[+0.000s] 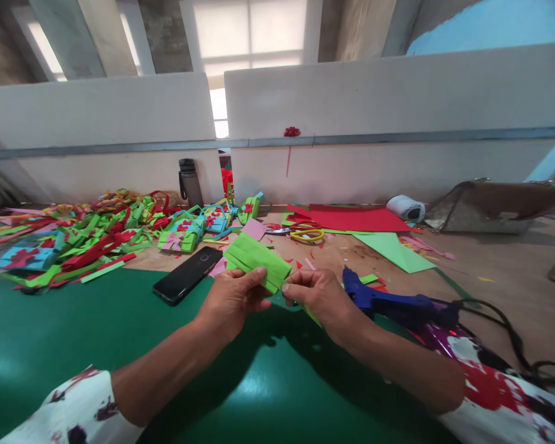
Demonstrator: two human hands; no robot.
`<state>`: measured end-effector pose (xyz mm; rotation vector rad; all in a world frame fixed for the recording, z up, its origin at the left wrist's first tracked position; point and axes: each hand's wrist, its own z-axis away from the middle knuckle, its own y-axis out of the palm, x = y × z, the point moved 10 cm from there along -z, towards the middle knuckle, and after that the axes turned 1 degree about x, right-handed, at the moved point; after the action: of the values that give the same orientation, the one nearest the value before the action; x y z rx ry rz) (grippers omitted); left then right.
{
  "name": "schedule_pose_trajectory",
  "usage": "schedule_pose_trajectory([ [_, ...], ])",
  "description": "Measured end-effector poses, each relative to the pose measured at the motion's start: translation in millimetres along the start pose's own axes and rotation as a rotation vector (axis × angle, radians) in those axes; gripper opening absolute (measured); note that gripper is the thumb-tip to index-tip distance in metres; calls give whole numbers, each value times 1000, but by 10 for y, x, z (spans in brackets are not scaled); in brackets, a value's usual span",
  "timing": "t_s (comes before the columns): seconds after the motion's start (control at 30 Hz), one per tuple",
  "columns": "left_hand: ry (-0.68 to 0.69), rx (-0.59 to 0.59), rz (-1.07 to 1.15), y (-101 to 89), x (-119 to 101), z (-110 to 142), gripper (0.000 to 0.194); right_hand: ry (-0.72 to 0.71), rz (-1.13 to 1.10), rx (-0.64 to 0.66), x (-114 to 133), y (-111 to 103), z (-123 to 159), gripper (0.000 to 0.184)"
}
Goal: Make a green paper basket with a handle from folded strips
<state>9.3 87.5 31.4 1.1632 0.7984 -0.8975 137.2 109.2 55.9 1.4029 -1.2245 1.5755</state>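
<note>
Folded green paper (pixel 254 256) over green mat's (pixel 74 320) far edge, pinched by left hand's (pixel 234 302) fingers, right hand's (pixel 321 296) bunched at its corner, hold unclear; uneven pulling could crease or tear it.

A brown, matt desk (pixel 490 271) stretches across the view, its near part covered by a smooth, glossy dark green sheet (pixel 87 327) that catches pale reflections. Along the far edge stand a white, flat left-hand panel (pixel 97 114) and a white, wide right-hand panel (pixel 374 102), parted by a narrow upright gap with brightness showing through. A thin, straight grey rail (pixel 120 146) crosses both. Above them, a tall, pale-framed window (pixel 250 31) glows with daylight, flanked by rough, grey-brown wall (pixel 164 37), and a light blue patch (pixel 504 28) fills the upper right corner
</note>
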Motion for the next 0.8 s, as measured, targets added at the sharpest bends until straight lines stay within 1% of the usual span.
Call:
schedule_pose_trajectory([
  [0.27,38,37,-1,18,-14,-22,21,-2,27,-16,41,-10,7,18],
  [0.43,69,53,-15,57,-67,-8,25,-21,43,-6,65,-3,1,15],
  [0.57,69,55,-24,68,-99,17,27,-49,72,16,93,-11,20,15],
  [0.67,88,18,-41,19,-149,-14,25,-73,124,14,134,-118,84,13],
  [0.73,93,6,-42,2,-180,-72,24,-76,183,-10,158,-267,150,14],
  [0.8,103,20,-45,26,-221,-144,23,-80,264,-54,186,-467,221,16],
])
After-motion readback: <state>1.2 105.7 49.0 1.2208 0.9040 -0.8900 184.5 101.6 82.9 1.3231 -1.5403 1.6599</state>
